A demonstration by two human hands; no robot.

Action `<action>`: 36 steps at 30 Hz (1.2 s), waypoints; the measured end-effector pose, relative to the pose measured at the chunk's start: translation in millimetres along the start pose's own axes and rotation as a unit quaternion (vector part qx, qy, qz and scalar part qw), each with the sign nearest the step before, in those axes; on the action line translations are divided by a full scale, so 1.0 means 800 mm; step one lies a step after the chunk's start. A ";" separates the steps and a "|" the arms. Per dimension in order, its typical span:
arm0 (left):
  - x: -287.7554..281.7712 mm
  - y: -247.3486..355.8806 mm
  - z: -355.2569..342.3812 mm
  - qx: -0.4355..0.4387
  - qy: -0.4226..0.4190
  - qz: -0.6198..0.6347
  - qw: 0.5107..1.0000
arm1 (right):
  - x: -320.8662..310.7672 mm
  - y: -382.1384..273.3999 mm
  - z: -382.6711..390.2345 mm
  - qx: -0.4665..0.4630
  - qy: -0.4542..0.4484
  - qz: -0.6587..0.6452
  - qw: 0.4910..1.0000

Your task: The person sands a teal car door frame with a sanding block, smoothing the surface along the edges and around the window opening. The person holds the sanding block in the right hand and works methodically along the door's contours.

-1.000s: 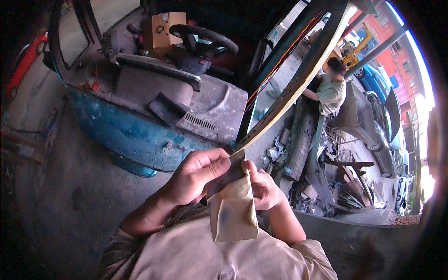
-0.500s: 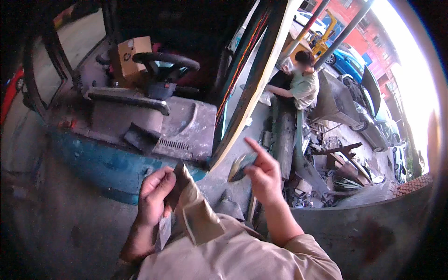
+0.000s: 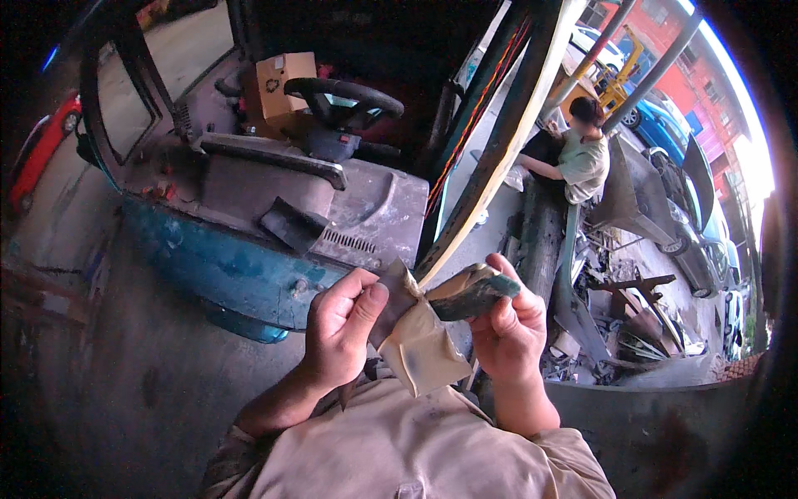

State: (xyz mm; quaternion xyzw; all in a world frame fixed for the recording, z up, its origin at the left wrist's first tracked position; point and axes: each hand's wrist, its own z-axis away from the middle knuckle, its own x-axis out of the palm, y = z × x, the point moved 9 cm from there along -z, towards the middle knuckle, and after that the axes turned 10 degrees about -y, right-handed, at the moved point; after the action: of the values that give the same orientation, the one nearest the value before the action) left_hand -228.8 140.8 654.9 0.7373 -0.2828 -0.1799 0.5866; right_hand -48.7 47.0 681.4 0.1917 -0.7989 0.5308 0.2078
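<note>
My left hand point(image 3: 343, 331) pinches the edge of a flat, dark-backed piece of sheet, with a thick layer of smooth beige paste point(image 3: 426, 351) spread over it. In my right hand point(image 3: 514, 334), thumb and fingers grip a flat, dark-green scraper point(image 3: 475, 293) with tan paste on its face. The scraper's end lies close to or against the upper edge of the paste; whether they touch I cannot tell. Both things are held in front of my chest.
Ahead stands a vehicle cab with a blue lower body point(image 3: 224, 254), a steering wheel point(image 3: 345, 100) and a cardboard box point(image 3: 284, 83). A putty-smeared pillar point(image 3: 474, 179) rises on its right. Beyond are a seated person point(image 3: 582, 158), a scrap heap point(image 3: 632, 308) and parked cars.
My right hand has turned from a pointing finger to a grip, bringing the scraper to the paste-covered sheet. Both hands appear farther right and closer together. The view has shifted left.
</note>
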 end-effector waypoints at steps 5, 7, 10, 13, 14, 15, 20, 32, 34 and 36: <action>-0.008 0.019 0.001 0.008 0.018 -0.014 1.000 | -0.002 0.011 0.014 0.028 -0.042 0.073 0.996; -0.009 0.019 -0.001 0.017 0.024 0.012 1.000 | -0.005 0.015 0.021 0.048 -0.061 0.122 0.989; -0.012 0.036 -0.003 -0.013 0.045 0.022 0.999 | 0.002 0.022 0.021 0.104 -0.158 0.296 0.936; -0.018 0.030 0.000 -0.024 0.070 0.102 0.992 | -0.050 0.035 0.026 0.119 -0.009 0.196 0.973; -0.021 0.023 -0.001 -0.011 0.066 0.110 0.992 | -0.071 0.037 0.025 0.101 0.083 0.072 0.989; -0.024 0.028 -0.003 0.005 0.080 0.102 0.992 | -0.079 0.028 0.018 0.073 0.120 0.027 0.990; -0.025 0.005 -0.004 0.002 0.089 0.043 0.995 | -0.049 0.003 0.008 0.001 0.102 -0.095 0.990; -0.060 0.011 0.000 -0.054 0.188 0.110 0.974 | -0.126 0.005 0.019 0.102 0.089 0.063 0.989; -0.071 -0.002 0.007 -0.068 0.218 0.096 0.969 | -0.189 -0.047 -0.006 0.044 0.250 0.052 0.966; -0.071 -0.003 0.007 -0.048 0.171 0.113 0.978 | -0.208 -0.119 -0.051 -0.035 0.221 0.058 0.973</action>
State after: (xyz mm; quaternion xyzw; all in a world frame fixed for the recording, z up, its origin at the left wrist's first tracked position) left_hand -275.5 172.0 647.2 0.6914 -0.2508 0.0032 0.6776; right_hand 146.6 64.3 679.8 0.0153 -0.7610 0.5433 0.3543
